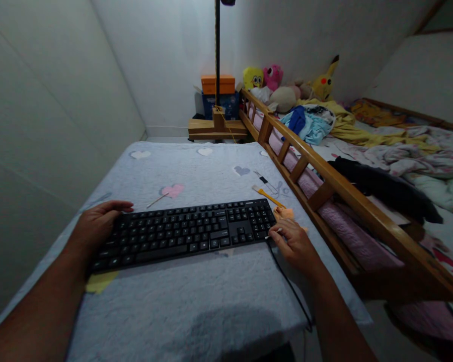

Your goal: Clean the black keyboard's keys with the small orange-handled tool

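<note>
A black keyboard [196,229] lies slantwise across a table [211,296] covered in pale blue cloth with hearts. The left hand [98,226] is laid against its left end, thumb and fingers at the far corner; I cannot tell whether they clamp it. The right hand [292,244] pinches a cotton swab [268,237] between thumb and fingers, a white tip at the keyboard's near right corner. A black cable [287,279] trails from beside that corner over the table's near edge. Just beyond the right hand lie an orange cloth [284,214] and a yellow-handled brush [269,195]; a second swab [157,200] lies beyond the keyboard. To the right stands a wooden-railed bed [309,151] bearing clothes [311,125] and soft toys [274,78].
</note>
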`<action>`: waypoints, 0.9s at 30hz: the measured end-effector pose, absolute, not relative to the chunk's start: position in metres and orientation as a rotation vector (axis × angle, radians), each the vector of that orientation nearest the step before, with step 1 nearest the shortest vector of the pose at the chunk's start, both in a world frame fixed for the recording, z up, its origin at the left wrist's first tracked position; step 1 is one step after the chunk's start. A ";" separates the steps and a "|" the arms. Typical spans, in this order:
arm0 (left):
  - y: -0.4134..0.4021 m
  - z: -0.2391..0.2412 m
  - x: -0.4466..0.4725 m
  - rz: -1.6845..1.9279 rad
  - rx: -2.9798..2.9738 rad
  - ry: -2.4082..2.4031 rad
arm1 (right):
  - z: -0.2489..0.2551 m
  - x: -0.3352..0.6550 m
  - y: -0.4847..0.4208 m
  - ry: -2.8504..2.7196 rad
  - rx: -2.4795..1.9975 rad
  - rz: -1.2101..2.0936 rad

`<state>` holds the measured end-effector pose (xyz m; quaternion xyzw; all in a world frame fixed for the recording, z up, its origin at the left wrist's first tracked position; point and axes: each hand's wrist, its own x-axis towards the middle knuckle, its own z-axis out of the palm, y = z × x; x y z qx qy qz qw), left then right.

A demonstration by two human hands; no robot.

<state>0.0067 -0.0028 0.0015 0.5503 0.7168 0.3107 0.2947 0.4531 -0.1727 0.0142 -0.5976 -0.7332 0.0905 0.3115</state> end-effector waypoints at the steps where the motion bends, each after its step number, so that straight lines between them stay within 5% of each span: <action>1: -0.003 0.001 0.006 0.828 1.469 1.904 | 0.015 0.452 -0.172 -1.937 -1.575 0.249; 27: -0.005 0.004 0.008 0.848 1.432 1.879 | 0.015 0.487 -0.181 -1.832 -1.746 0.226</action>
